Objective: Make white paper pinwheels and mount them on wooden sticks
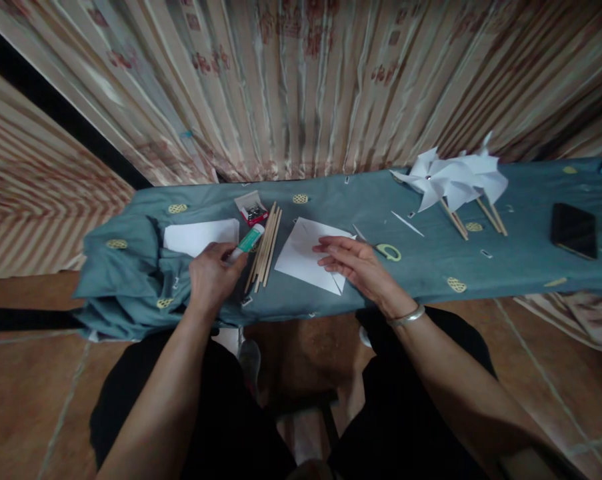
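My left hand (211, 277) is closed around a green and white glue stick (249, 240), tilted up to the right beside a bundle of wooden sticks (265, 253). A square sheet of white paper (301, 257) with cut or creased corners lies in front of me. Over its right part is my right hand (351, 261), fingers stretched out and apart; whether they touch the paper I cannot tell. Just right of that hand lie scissors (389, 252) with a light green handle, their blades partly hidden.
A stack of white paper (201, 235) and an open red box (252, 209) of small dark pieces lie at left. White paper pinwheels (451, 179) on sticks, a paper sliver (407, 223) and a black phone (574, 230) are at right on the green cloth (511, 267). Curtains (301, 87) hang behind.
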A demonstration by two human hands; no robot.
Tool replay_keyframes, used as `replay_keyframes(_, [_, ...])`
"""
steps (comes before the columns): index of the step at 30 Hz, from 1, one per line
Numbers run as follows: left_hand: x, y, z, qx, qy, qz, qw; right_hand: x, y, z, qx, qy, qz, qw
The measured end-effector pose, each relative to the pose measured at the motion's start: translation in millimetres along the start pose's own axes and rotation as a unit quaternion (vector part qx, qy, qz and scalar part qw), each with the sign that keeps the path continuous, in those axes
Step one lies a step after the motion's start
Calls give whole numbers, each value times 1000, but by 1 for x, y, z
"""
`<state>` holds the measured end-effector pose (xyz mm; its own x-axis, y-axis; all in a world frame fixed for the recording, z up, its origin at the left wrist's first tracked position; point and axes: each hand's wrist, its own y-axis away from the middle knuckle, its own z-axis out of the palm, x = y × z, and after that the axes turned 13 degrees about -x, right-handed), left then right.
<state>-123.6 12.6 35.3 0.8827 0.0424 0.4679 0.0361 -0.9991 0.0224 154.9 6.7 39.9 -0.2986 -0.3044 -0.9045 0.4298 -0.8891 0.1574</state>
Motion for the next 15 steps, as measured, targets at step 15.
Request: replay_keyframes(15, [-3,2,0,-53,-167,5,985,-13,23,-23,41,38,-31,998])
